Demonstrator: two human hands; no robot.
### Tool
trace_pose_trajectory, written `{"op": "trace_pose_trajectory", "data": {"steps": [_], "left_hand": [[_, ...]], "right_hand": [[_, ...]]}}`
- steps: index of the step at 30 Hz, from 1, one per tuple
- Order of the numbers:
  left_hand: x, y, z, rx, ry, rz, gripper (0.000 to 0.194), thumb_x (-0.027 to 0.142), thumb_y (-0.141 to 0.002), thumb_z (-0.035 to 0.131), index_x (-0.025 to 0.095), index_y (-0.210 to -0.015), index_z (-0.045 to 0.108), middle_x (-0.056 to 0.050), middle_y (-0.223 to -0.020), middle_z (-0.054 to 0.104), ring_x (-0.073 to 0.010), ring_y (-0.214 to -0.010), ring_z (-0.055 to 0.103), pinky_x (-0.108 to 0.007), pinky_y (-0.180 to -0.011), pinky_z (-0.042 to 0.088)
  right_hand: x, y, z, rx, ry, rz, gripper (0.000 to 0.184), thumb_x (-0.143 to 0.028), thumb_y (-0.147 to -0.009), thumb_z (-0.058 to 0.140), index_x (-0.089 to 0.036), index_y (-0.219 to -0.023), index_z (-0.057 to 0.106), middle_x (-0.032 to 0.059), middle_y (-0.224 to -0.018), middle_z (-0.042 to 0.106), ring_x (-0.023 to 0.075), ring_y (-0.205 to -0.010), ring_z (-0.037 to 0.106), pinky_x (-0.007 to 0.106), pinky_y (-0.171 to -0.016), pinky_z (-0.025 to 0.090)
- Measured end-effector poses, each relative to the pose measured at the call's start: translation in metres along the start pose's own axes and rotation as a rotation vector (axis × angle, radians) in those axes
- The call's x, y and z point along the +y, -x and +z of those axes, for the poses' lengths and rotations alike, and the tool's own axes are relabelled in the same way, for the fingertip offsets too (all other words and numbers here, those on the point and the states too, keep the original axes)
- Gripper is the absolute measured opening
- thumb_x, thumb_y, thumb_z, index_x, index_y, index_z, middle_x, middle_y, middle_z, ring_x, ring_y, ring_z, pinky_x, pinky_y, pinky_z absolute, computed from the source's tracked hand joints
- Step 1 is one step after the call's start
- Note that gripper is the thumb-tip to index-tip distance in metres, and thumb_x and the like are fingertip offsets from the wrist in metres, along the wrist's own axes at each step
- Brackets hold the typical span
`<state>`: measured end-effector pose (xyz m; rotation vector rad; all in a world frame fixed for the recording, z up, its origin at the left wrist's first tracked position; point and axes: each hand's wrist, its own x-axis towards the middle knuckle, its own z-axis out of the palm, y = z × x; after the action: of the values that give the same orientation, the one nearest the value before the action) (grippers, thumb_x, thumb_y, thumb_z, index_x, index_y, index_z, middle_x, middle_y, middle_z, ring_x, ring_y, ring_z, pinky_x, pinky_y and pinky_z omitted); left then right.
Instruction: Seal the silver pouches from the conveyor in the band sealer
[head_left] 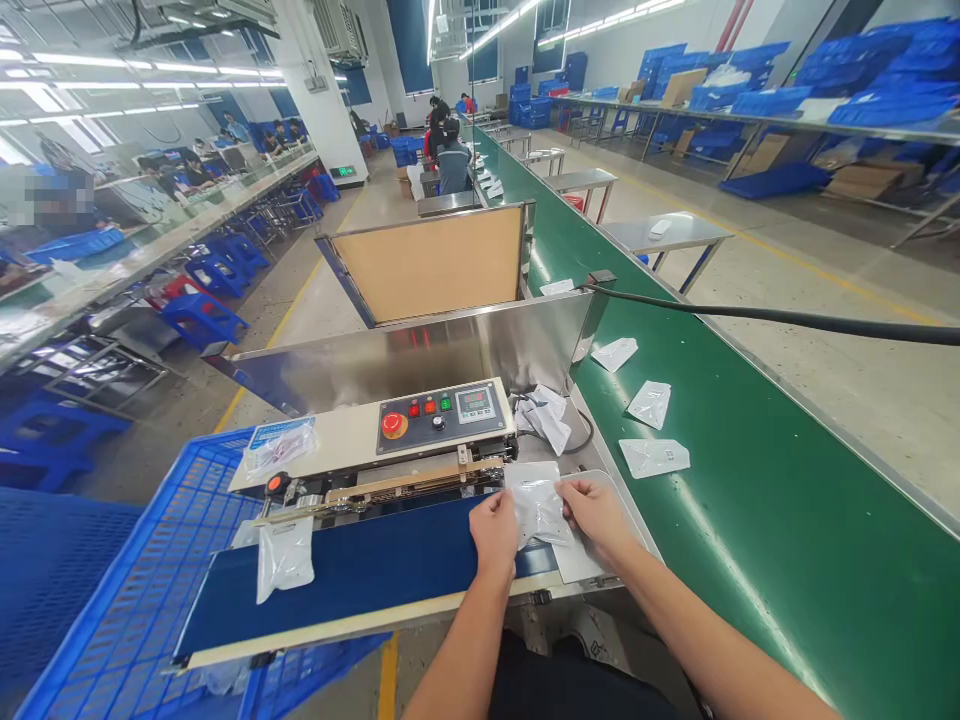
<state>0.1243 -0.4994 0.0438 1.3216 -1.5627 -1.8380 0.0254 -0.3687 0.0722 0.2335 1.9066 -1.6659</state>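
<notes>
- Wide view of the factory floor: a long green conveyor belt [750, 560] runs away toward a co-worker in a grey top [454, 165] at the far end, with blue plastic crates [892, 100] piled on shelving off to the right.
- Front and centre stands a band sealer [442, 470], backed by a stainless steel guard [405, 360], with a blue mesh crate [142, 560] down on its left side.
- Its control panel [442, 415] carries a big red stop button [393, 424] and a lit digital readout.
- Here's the tally so far: three white-backed pouches [649, 404] lie flat and well apart on the green belt, and a loose heap of pouches [546, 417] sits just beside the control panel.
- One more pouch [285, 560] lies on the navy feed belt [352, 570], and another [279, 447] rests on top of the sealer. Whether any of them is sealed, we can't tell from here.
- Now the action: a clear plastic pouch [536, 505] is up at the right end of the navy feed belt, held between both hands.
- The left hand [495, 530] has its fingers closed on the pouch's left side, and the right hand [596, 515] has its fingers curled over the right side.
</notes>
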Motion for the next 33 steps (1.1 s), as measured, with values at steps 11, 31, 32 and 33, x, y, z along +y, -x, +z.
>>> {"op": "trace_pose_trajectory", "data": {"steps": [11,31,32,33], "left_hand": [[0.006,-0.018,-0.092,0.168,-0.092,0.029,0.05,0.058,-0.076,0.081,0.013,-0.097,0.087,-0.011,-0.092,0.084,-0.0321,-0.089,0.077,-0.036,-0.076,0.059],[0.027,0.044,0.009,-0.153,-0.288,0.607,0.043,0.048,-0.105,0.059,0.018,-0.13,0.077,-0.018,-0.133,0.078,-0.0313,-0.123,0.074,-0.045,-0.107,0.058],[0.026,0.045,0.013,-0.163,-0.28,0.58,0.043,0.049,-0.105,0.058,0.018,-0.127,0.078,-0.017,-0.13,0.079,-0.0313,-0.12,0.074,-0.044,-0.105,0.059],[0.025,0.045,0.014,-0.176,-0.27,0.541,0.043,0.051,-0.106,0.057,0.018,-0.122,0.08,-0.017,-0.124,0.081,-0.0308,-0.115,0.076,-0.042,-0.101,0.06]], "right_hand": [[-0.021,-0.053,0.032,-0.116,0.446,-0.088,0.028,-0.04,-0.09,0.068,-0.016,-0.088,0.081,0.0078,-0.074,0.077,0.0185,-0.06,0.067,0.027,-0.052,0.049],[-0.022,0.008,-0.018,-0.002,0.433,-0.75,0.032,-0.047,-0.092,0.068,-0.024,-0.071,0.062,0.0121,-0.107,0.08,0.0224,-0.085,0.074,0.032,-0.075,0.056],[-0.018,0.02,-0.019,-0.076,0.386,-0.739,0.032,-0.05,-0.092,0.069,-0.024,-0.073,0.065,0.0116,-0.102,0.08,0.0225,-0.084,0.074,0.033,-0.074,0.057],[-0.014,0.029,-0.021,-0.14,0.321,-0.707,0.032,-0.053,-0.092,0.07,-0.024,-0.079,0.069,0.0112,-0.098,0.08,0.0228,-0.083,0.074,0.033,-0.074,0.058]]}}
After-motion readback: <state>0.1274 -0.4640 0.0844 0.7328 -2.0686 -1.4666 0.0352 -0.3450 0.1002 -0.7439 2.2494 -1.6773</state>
